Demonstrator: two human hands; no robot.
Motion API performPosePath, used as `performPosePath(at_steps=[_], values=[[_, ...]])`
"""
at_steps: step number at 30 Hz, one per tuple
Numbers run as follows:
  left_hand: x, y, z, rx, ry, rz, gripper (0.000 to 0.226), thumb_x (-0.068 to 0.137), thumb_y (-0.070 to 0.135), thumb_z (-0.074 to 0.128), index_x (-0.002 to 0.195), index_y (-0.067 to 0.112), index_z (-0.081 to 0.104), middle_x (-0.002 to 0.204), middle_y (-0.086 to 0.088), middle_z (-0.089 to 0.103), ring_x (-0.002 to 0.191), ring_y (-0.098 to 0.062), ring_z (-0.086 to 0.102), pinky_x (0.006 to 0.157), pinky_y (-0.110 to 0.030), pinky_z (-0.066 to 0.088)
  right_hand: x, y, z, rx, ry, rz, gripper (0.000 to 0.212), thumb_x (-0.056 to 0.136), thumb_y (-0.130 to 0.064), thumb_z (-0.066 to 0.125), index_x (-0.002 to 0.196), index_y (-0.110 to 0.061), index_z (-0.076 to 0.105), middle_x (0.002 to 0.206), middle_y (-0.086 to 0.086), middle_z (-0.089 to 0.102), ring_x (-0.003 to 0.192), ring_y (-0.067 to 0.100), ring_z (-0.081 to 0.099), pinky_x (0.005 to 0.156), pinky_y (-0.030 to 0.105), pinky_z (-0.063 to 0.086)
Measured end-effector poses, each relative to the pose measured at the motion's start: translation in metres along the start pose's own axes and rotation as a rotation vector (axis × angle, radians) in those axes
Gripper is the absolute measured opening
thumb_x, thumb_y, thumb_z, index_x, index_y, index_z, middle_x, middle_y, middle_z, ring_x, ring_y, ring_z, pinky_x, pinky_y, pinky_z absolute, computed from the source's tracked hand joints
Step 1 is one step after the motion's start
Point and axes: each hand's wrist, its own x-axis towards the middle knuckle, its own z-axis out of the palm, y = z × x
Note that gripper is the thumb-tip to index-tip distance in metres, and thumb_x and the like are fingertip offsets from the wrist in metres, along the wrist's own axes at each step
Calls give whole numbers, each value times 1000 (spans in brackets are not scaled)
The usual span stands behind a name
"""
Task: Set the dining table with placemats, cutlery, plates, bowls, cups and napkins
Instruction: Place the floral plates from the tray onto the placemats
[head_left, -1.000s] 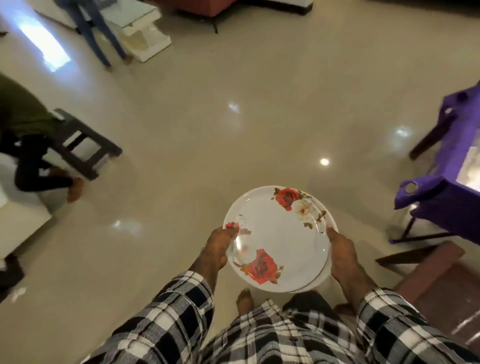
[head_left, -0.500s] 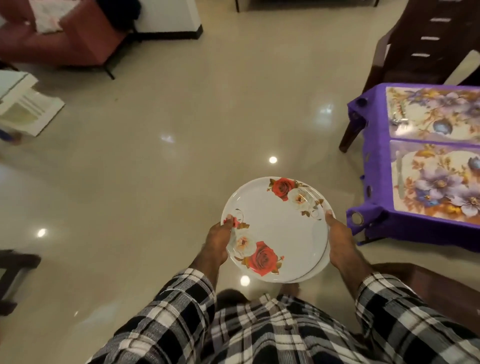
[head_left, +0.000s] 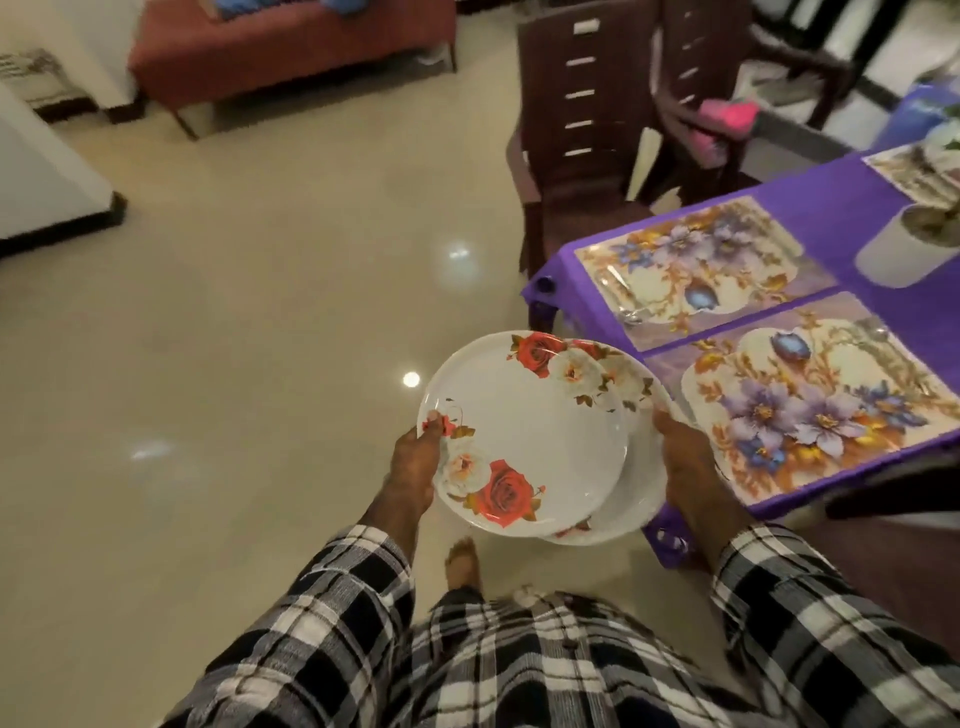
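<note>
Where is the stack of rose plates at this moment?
In the head view, the stack of plates sits low in the centre, held between the left hand and right hand, just left of the nearest placemat.

My left hand (head_left: 415, 462) grips one rim of what I carry, thumb on top. My right hand (head_left: 685, 457) holds the opposite rim, both checked-sleeved forearms reaching forward from my waist.
</note>
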Motion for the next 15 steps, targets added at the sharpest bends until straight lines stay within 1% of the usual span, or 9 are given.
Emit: performPosePath(at_steps=[3, 5, 7, 9, 10, 11, 13, 14, 15], values=[[39, 50, 16, 77, -65, 37, 37, 103, 51, 64, 113, 18, 78, 93, -3, 82, 89, -30, 79, 82, -47, 65, 19, -4, -12, -56, 105, 17, 57, 86, -66, 67, 119, -19, 69, 125, 10, 73, 115, 36, 70, 101, 56, 57], [63, 82, 40, 127, -116, 63, 41, 101, 55, 65, 114, 18, 78, 94, -2, 83, 90, -30, 79, 86, -51, 64, 28, -6, -25, 25, 251, 44, 67, 84, -67, 69, 123, -13, 70, 118, 11, 75, 109, 36, 72, 98, 55, 58], [80, 109, 68, 175, -161, 85, 43, 100, 57, 65, 112, 18, 78, 94, -3, 83, 90, -30, 80, 86, -50, 64, 55, 10, -50, 113, 380, 77, 82, 73, -79, 74, 118, -11, 70, 107, 10, 76, 99, 35, 73, 95, 55, 59], [97, 134, 108, 201, -209, 99, 41, 100, 56, 65, 109, 18, 79, 95, -4, 83, 89, -30, 79, 83, -45, 64, 84, 20, -77, 183, 484, 79, 102, 55, -95, 73, 115, -11, 70, 105, 9, 76, 97, 35, 72, 95, 56, 59], [104, 146, 129, 199, -239, 94, 39, 100, 56, 65, 107, 19, 78, 96, -5, 82, 88, -31, 79, 82, -45, 64, 88, 13, -84, 232, 539, 87, 102, 55, -95, 73, 115, -12, 70, 106, 8, 76, 99, 35, 72, 95, 55, 59], [111, 155, 148, 195, -253, 83, 37, 100, 55, 66, 105, 20, 77, 96, -6, 82, 88, -32, 79, 82, -47, 64, 84, -2, -86, 279, 580, 50, 91, 65, -87, 75, 119, -14, 71, 110, 6, 76, 102, 35, 72, 96, 52, 59], [128, 173, 189, 172, -293, 60, 38, 98, 56, 68, 108, 20, 76, 100, -9, 82, 92, -36, 79, 86, -56, 63, 85, -30, -100, 361, 641, -1, 59, 91, -59, 73, 131, -17, 69, 117, 3, 74, 108, 32, 70, 96, 45, 57], [138, 182, 211, 151, -313, 46, 42, 96, 56, 68, 114, 19, 75, 107, -12, 81, 97, -39, 78, 90, -61, 61, 88, -41, -108, 389, 698, 12, 57, 92, -55, 72, 133, -15, 68, 119, 3, 74, 107, 31, 70, 97, 44, 56], [143, 192, 232, 131, -318, 32, 47, 96, 56, 68, 121, 16, 73, 115, -14, 79, 103, -41, 77, 93, -62, 59, 92, -47, -119, 418, 749, 47, 64, 89, -58, 74, 132, -11, 68, 120, 4, 73, 106, 31, 70, 99, 47, 56]])
